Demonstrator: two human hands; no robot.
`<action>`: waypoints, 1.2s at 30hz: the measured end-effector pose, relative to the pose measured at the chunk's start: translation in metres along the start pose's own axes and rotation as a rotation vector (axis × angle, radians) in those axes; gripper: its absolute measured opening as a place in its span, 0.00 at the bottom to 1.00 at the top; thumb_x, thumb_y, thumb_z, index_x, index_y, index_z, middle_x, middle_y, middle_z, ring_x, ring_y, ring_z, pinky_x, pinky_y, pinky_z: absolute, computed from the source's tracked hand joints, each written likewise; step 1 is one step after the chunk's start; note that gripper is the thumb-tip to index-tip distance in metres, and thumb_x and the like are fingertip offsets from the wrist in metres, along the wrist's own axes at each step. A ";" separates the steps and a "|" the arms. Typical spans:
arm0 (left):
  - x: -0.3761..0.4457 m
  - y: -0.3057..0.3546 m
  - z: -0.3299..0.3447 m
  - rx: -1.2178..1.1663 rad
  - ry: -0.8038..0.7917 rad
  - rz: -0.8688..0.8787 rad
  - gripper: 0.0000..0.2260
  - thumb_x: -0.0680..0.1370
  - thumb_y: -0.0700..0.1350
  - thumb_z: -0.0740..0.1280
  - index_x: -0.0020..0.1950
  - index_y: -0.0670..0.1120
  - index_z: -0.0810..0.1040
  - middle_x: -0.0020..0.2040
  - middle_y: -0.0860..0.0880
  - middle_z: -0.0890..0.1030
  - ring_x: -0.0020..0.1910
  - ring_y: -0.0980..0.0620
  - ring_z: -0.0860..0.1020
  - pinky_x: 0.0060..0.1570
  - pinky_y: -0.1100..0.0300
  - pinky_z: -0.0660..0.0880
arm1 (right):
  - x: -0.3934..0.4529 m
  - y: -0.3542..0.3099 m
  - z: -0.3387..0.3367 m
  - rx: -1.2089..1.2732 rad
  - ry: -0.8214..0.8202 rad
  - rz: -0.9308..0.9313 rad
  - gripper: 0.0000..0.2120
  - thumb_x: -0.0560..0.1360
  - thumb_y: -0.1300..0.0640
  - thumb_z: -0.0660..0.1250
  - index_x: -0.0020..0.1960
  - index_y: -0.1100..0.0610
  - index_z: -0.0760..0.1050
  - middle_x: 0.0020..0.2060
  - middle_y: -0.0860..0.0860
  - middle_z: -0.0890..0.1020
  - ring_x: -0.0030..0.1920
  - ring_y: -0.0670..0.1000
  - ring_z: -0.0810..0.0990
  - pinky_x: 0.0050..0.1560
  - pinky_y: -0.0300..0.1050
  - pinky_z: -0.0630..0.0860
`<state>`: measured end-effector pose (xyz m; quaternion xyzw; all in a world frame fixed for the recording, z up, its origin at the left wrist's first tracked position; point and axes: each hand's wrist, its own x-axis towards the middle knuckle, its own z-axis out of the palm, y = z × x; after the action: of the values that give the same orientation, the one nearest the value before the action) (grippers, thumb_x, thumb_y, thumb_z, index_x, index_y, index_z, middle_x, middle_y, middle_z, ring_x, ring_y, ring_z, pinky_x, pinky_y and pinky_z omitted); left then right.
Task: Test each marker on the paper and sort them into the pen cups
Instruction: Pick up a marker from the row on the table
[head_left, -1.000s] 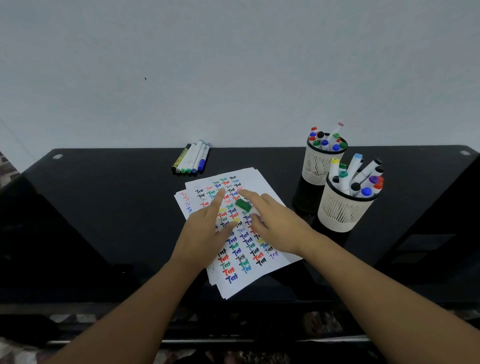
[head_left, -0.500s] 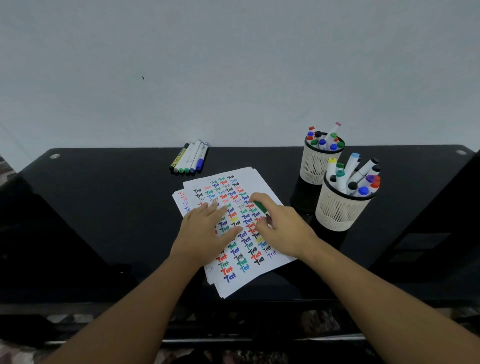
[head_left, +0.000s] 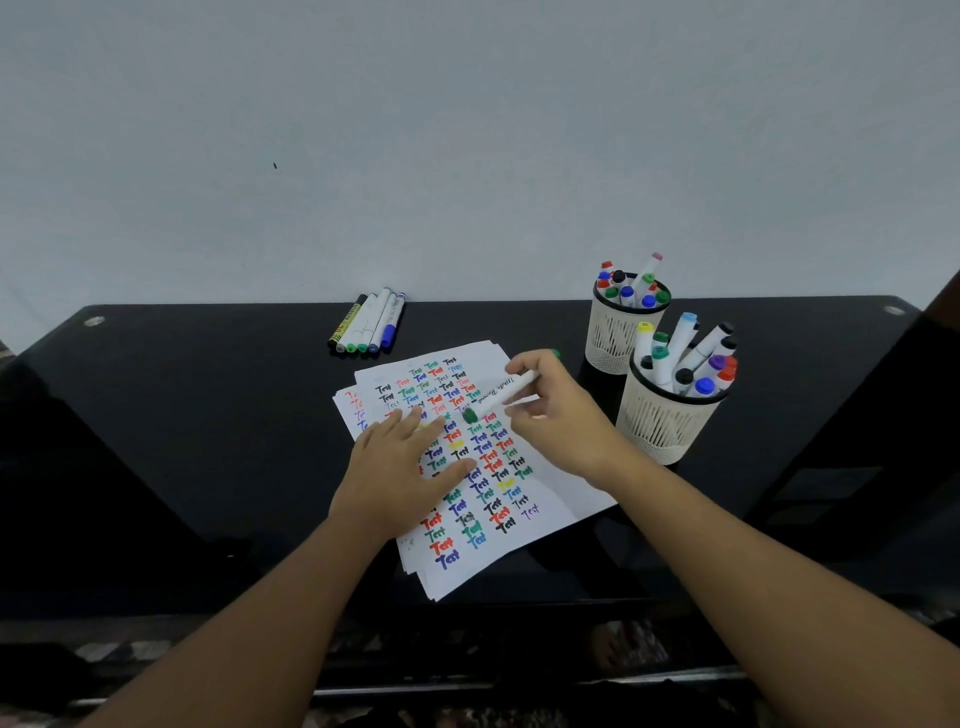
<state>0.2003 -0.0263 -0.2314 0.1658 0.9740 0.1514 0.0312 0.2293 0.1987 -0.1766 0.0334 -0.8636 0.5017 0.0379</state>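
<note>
Right hand (head_left: 563, 421) pinches white green-capped marker (head_left: 501, 399) over white test-scribbled paper sheets (head_left: 545, 496); left hand (head_left: 402, 470) flat, fingers straight, pressing paper.

Setting: an indoor desk or writing station, most likely in a home or a small office. Evidence follows.

- A glossy black table (head_left: 208, 415) with a reflective top stands flush against a plain pale wall (head_left: 467, 130). Round metal fittings show at its far corners, at 10 and 2 o'clock.
- Stationery only: a stack of white paper sheets (head_left: 561, 499) at centre, covered with coloured handwritten "Test" marks.
- Two perforated cream pen cups (head_left: 660, 431), touching or nearly so, stand at 2 o'clock, both filled with capped markers.
- A row of loose markers (head_left: 369, 325) lies at 12 o'clock near the wall.
- Below the table's near edge, a patterned floor or rug shows dimly; detail cannot be resolved.
</note>
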 end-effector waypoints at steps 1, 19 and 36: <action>0.000 0.000 0.000 0.002 -0.003 0.000 0.38 0.75 0.77 0.52 0.81 0.61 0.58 0.83 0.53 0.54 0.82 0.51 0.49 0.79 0.47 0.44 | 0.002 0.000 -0.001 -0.013 0.026 -0.017 0.17 0.80 0.61 0.70 0.58 0.41 0.69 0.54 0.47 0.80 0.52 0.49 0.85 0.50 0.45 0.84; -0.003 0.001 -0.004 -0.018 -0.023 -0.001 0.39 0.75 0.76 0.53 0.82 0.59 0.57 0.83 0.54 0.53 0.82 0.52 0.49 0.79 0.48 0.43 | 0.053 -0.072 -0.081 -0.496 0.414 -0.154 0.14 0.82 0.49 0.65 0.65 0.53 0.72 0.42 0.46 0.85 0.43 0.52 0.82 0.49 0.52 0.80; 0.002 -0.004 0.000 -0.041 0.018 0.004 0.39 0.74 0.77 0.53 0.81 0.61 0.58 0.83 0.56 0.54 0.82 0.54 0.49 0.79 0.49 0.45 | 0.106 -0.035 -0.163 -0.561 0.476 0.161 0.13 0.83 0.49 0.65 0.53 0.60 0.77 0.45 0.55 0.82 0.43 0.55 0.80 0.42 0.47 0.72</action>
<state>0.1975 -0.0294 -0.2326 0.1659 0.9705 0.1731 0.0256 0.1328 0.3208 -0.0552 -0.1637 -0.9343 0.2409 0.2054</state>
